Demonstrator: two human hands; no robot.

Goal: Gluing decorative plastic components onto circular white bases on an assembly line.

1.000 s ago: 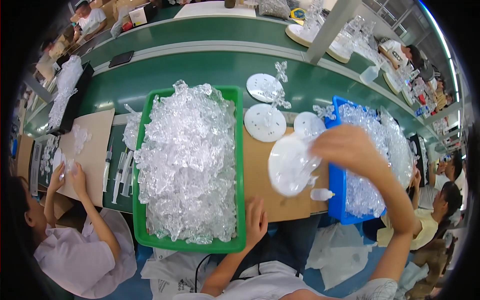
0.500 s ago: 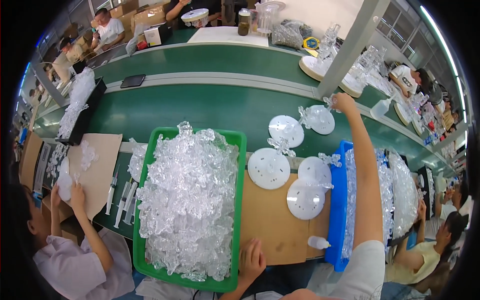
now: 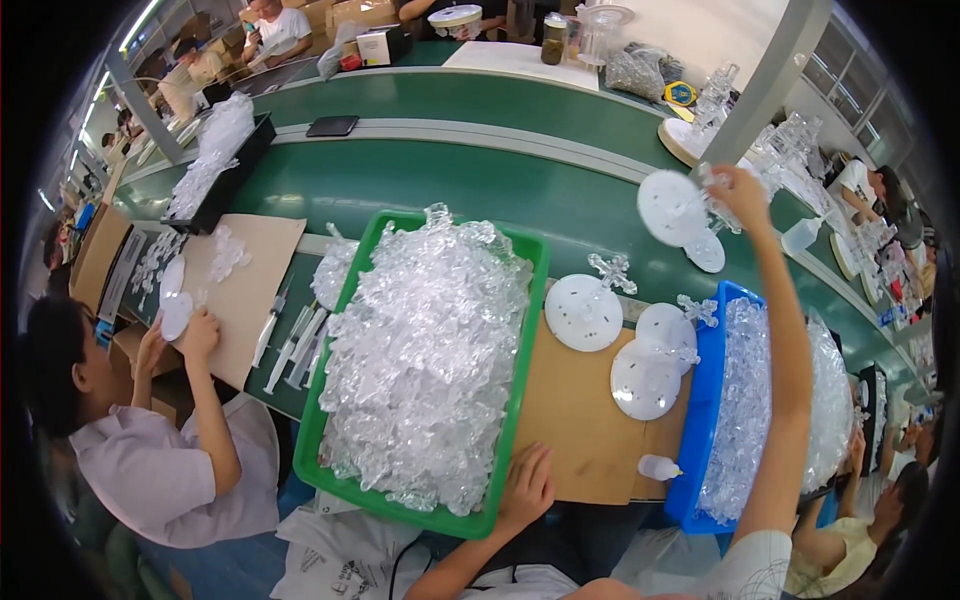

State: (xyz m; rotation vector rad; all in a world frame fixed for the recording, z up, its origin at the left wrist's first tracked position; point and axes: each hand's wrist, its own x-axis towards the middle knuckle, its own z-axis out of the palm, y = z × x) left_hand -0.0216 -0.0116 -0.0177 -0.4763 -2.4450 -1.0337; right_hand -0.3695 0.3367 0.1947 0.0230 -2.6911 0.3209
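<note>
My right hand is stretched far out over the green work surface. Its fingers are closed on a clear plastic flower-like piece at the edge of a white round disc. A smaller-looking disc sits just below, partly overlapped. My left hand lies on the near edge of the brown cardboard, fingers loosely extended and holding nothing. On the cardboard are another white disc with a clear piece at its edge, and two overlapping discs with clear pieces.
A green tray heaped with clear pieces stands left of the cardboard. A blue bin of clear pieces is at the right, a small white bottle beside it. Syringes lie near a co-worker at left. A metal post rises beyond.
The view has shifted, so the scene sits farther right. The two far discs now overlap beside my right hand; earlier they lay side by side. My left hand's fingers have uncurled a little.
</note>
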